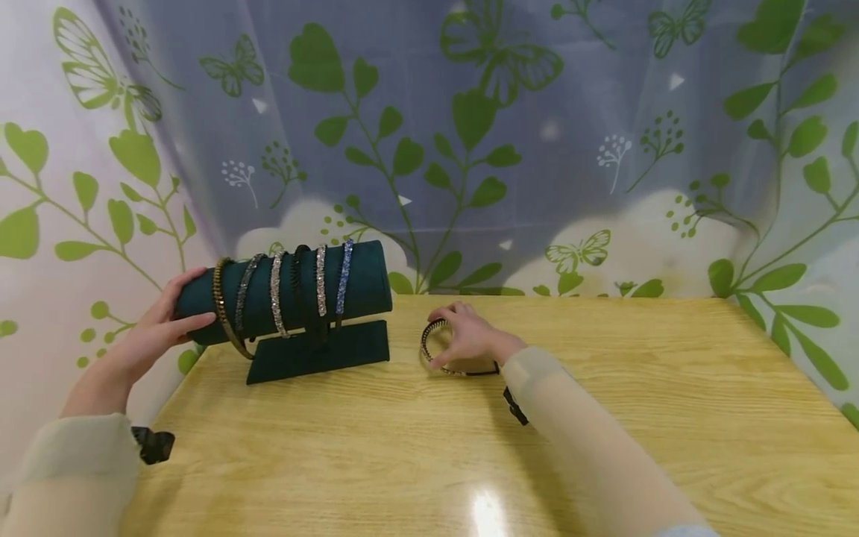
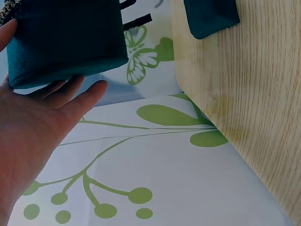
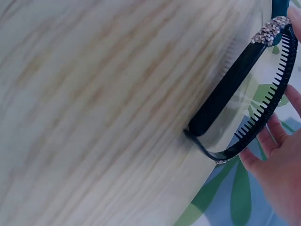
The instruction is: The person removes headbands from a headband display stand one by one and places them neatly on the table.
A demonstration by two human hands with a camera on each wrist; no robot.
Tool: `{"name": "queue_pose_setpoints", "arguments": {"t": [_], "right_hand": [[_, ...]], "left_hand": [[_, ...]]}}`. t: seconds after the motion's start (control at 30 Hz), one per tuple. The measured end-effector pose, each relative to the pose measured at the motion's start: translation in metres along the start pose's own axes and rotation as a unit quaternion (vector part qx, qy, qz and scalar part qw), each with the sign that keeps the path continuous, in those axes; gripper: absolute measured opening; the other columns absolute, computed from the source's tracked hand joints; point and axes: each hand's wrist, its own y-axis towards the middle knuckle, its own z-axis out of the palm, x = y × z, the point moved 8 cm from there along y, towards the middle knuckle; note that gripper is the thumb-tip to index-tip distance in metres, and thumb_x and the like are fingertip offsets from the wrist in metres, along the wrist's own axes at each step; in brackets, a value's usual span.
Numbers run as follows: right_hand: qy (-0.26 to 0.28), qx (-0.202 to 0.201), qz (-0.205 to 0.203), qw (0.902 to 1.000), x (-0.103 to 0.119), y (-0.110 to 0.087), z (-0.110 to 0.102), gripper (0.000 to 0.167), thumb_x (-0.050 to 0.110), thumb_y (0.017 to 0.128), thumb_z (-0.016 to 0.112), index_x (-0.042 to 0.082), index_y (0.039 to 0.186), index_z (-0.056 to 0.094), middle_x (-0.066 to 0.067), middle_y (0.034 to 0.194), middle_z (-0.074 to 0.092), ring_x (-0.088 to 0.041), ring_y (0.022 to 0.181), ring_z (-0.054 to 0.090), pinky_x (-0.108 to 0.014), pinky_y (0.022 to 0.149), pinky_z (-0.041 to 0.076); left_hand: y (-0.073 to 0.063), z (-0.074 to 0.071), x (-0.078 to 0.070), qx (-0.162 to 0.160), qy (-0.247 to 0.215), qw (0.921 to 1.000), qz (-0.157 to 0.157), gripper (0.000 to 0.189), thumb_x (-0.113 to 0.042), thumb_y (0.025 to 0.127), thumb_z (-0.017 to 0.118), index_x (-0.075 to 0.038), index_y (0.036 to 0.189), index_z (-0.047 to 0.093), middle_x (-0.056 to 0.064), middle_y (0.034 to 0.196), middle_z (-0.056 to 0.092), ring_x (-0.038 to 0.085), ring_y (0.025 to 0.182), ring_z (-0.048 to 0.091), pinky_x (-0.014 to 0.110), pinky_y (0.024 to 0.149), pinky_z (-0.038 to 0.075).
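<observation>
My left hand grips the left end of a dark green padded roll on a display stand, the thumb along its front and the other fingers partly hidden behind it. Several sparkly headbands hang over the roll, from a bronze one near my thumb to a blue one at the right. To the right of the stand, my right hand holds a black toothed headband with glittering stones on its outside. In the right wrist view, the fingers lie along the outer curve of that band.
The stand's flat green base rests on the wooden table. Behind the table hangs a curtain printed with leaves and butterflies. A black strap piece sits at the left wrist, another at the right.
</observation>
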Motion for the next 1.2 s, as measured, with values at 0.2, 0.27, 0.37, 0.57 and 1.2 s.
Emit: {"name": "queue_pose_setpoints", "arguments": {"t": [0.2, 0.27, 0.37, 0.57, 1.2], "right_hand": [[-0.015, 0.023, 0.021, 0.9994, -0.007, -0.004, 0.004, 0.086, 0.046, 0.07, 0.086, 0.015, 0.14, 0.047, -0.017, 0.135, 0.039, -0.032, 0.124, 0.037, -0.049, 0.103, 0.034], [-0.019, 0.025, 0.027, 0.9992, -0.009, -0.006, 0.004, 0.086, 0.048, 0.07, 0.086, 0.015, 0.14, 0.047, -0.017, 0.136, 0.038, -0.032, 0.125, 0.037, -0.05, 0.103, 0.033], [-0.021, 0.024, 0.033, 0.999, -0.012, -0.007, 0.003, 0.088, 0.05, 0.07, 0.085, 0.015, 0.14, 0.046, -0.017, 0.137, 0.037, -0.033, 0.126, 0.036, -0.051, 0.103, 0.032], [0.018, 0.011, 0.03, 0.9993, -0.019, -0.013, -0.005, 0.087, 0.049, 0.073, 0.083, 0.013, 0.143, 0.045, -0.02, 0.141, 0.035, -0.037, 0.128, 0.035, -0.055, 0.102, 0.033], [0.106, 0.073, -0.056, 0.9901, -0.068, -0.068, -0.035, 0.044, 0.01, 0.091, 0.068, -0.001, 0.132, 0.054, -0.021, 0.125, 0.052, -0.038, 0.112, 0.053, -0.051, 0.093, 0.043]], "left_hand": [[0.001, 0.002, 0.0, 0.003, -0.003, 1.0, -0.005, 0.075, -0.021, 0.102, 0.052, -0.05, 0.151, 0.003, 0.029, 0.149, 0.007, 0.035, 0.121, 0.031, 0.049, 0.09, 0.039], [0.001, 0.002, 0.0, 0.004, -0.006, 1.0, -0.004, 0.075, -0.021, 0.102, 0.052, -0.05, 0.151, 0.002, 0.03, 0.15, 0.006, 0.037, 0.123, 0.029, 0.051, 0.091, 0.038], [0.002, 0.003, 0.0, 0.005, -0.011, 0.9999, -0.003, 0.075, -0.021, 0.103, 0.051, -0.05, 0.151, 0.002, 0.03, 0.15, 0.005, 0.044, 0.125, 0.024, 0.058, 0.092, 0.034], [0.001, 0.004, -0.002, 0.003, 0.0, 1.0, -0.001, 0.075, -0.021, 0.103, 0.052, -0.05, 0.152, 0.002, 0.03, 0.149, 0.007, 0.039, 0.122, 0.028, 0.046, 0.088, 0.04], [0.001, 0.002, 0.004, 0.002, -0.019, 0.9998, -0.009, 0.076, -0.021, 0.103, 0.051, -0.051, 0.151, 0.002, 0.03, 0.15, 0.0, 0.051, 0.128, 0.017, 0.069, 0.093, 0.026]]}}
